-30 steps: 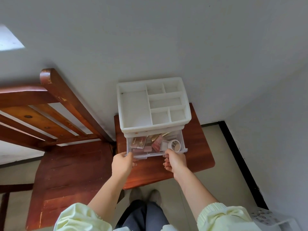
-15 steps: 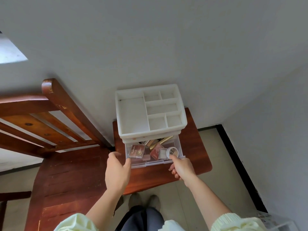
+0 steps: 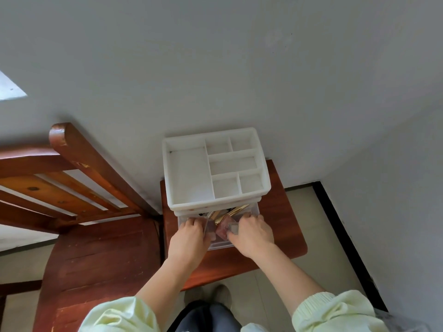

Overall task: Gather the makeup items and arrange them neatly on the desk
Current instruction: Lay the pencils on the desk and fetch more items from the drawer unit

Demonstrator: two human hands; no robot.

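Observation:
A white compartment organizer (image 3: 187,174) stands on a small red-brown table (image 3: 281,224) against the wall. Its clear bottom drawer (image 3: 221,245) is pulled out toward me. Inside lie gold tubes (image 3: 233,210) and a pink item (image 3: 221,230); the rest is hidden by my hands. My left hand (image 3: 189,238) reaches into the drawer's left side, fingers curled round a translucent brown compact (image 3: 209,226). On the right side of the drawer, my right hand (image 3: 253,233) pinches a small clear case (image 3: 233,227).
A red-brown wooden chair (image 3: 100,255) stands just left of the table, its slatted back (image 3: 72,149) leaning toward the wall. A black skirting strip (image 3: 345,238) runs along the right wall. My legs and shoes (image 3: 221,294) are below the table's front edge.
Both hands left the drawer's front edge and went down into the drawer, taking hold of items. The view has tilted slightly, so the organizer sits lower in the picture.

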